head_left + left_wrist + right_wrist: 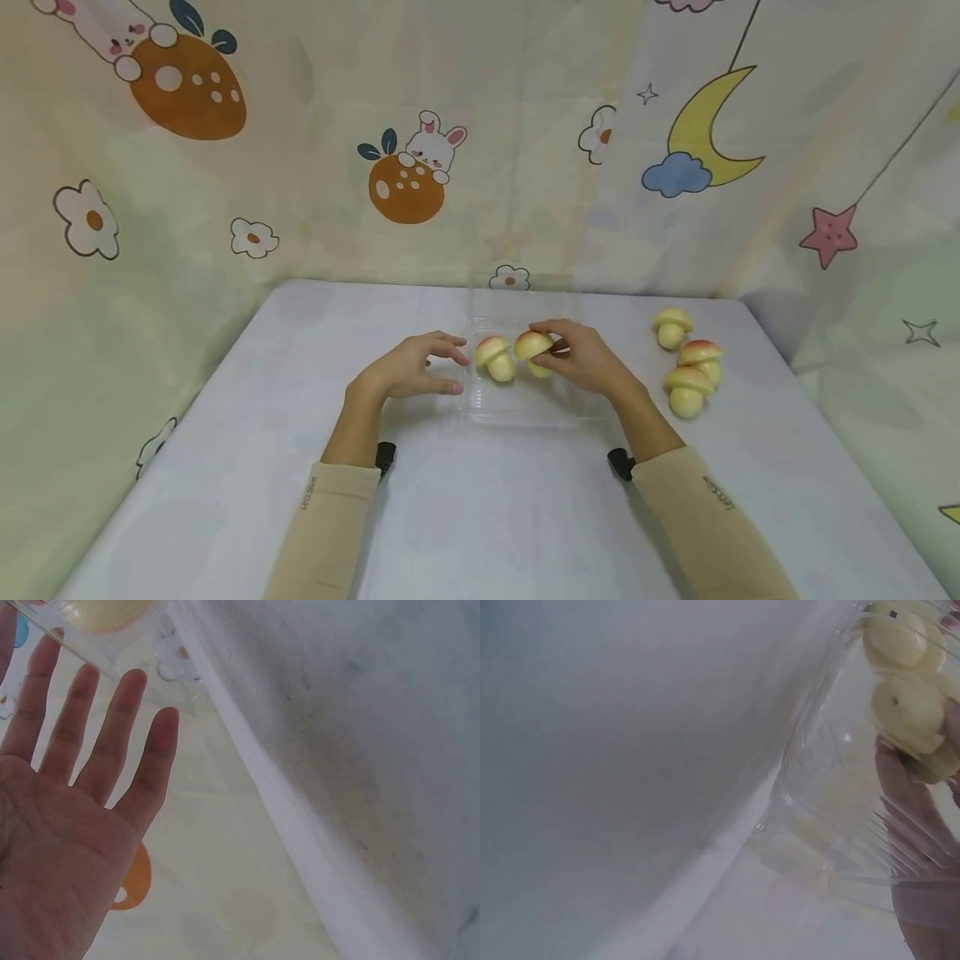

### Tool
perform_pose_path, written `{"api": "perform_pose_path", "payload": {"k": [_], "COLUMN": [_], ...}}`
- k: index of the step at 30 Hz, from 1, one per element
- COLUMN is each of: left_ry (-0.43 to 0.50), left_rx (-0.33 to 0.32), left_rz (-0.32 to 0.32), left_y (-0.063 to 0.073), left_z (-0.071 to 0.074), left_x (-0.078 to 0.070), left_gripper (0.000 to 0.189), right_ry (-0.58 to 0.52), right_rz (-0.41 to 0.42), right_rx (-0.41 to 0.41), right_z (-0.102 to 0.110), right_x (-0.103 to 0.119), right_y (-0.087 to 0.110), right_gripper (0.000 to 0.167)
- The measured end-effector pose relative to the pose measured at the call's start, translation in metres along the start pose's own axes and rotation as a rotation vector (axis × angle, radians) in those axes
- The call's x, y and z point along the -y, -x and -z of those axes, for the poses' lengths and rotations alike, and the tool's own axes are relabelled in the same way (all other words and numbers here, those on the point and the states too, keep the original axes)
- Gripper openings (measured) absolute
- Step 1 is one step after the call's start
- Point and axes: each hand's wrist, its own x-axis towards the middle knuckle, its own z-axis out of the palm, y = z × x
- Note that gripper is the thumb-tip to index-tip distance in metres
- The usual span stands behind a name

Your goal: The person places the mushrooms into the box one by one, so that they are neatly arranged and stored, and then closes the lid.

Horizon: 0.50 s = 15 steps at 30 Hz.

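In the head view a clear plastic box [540, 407] lies at the middle of the table with its lid raised at the back. A yellow toy mushroom [501, 367] with a reddish cap sits in its left part. My right hand [585, 357] pinches a second mushroom [531, 343] by its cap, right beside the first. The right wrist view shows those fingers [904, 787] through the box's clear wall. My left hand [412, 367] is at the box's left side, thumb and fingers spread and holding nothing; the palm [56, 847] shows in the left wrist view.
To the right of the box stand more mushrooms: one at the back [672, 327], a red-capped one [701, 358] and a pale one in front [687, 392], the latter two touching. A white cloth covers the table [480, 517]. Behind it hangs a printed curtain [315, 125].
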Motion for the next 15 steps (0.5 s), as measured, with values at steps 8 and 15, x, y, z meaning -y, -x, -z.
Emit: {"api": "perform_pose_path", "payload": {"k": [8,15], "left_ry": [0.001,0.003], "left_rx": [-0.005,-0.001], "left_rz": [-0.003,0.001], "left_y": [0.001,0.002], "left_z": [0.001,0.000], "left_x": [0.002,-0.001], "left_gripper": [0.045,0.046], "right_ry": [0.020,0.038], "right_rz": [0.008,-0.041], "right_rx": [0.047,0.081], "right_z": [-0.004,-0.011], "right_x": [0.001,-0.001], "right_y": [-0.005,-0.006], "right_gripper": [0.054,0.055]}}
